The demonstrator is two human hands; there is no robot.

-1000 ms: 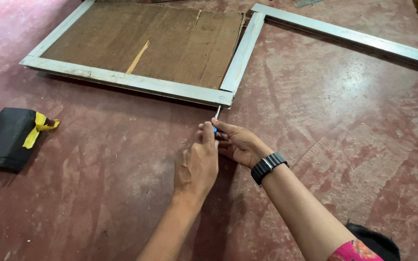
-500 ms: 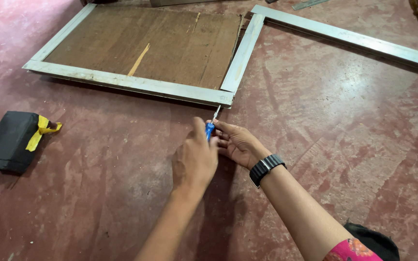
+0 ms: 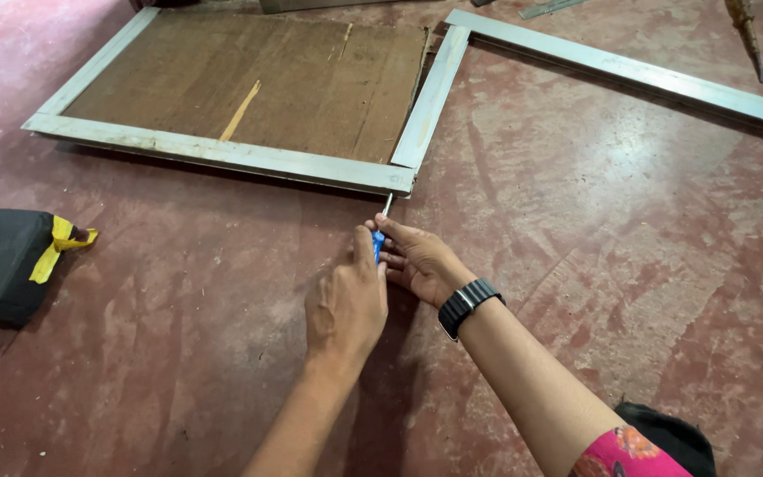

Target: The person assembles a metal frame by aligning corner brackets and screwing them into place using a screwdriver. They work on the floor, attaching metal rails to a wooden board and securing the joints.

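Both my hands hold a screwdriver with a blue handle (image 3: 379, 243) low over the red floor. Its metal shaft points up at the near right corner of a grey metal frame (image 3: 222, 152) that encloses a brown wooden board (image 3: 249, 79). My left hand (image 3: 346, 305) wraps the handle from the left. My right hand (image 3: 417, 261), with a black watch on the wrist, grips it from the right. The tip touches or nearly touches the frame's corner.
A second long grey metal bar (image 3: 629, 72) runs from the frame's far right corner off to the right. A black pouch with a yellow strap (image 3: 6, 265) lies on the floor at the left. A rusty tool (image 3: 746, 31) lies at the top right.
The hands and screwdriver keep the same place at the frame's corner; my left hand has shifted slightly on the handle. The view has moved a little.
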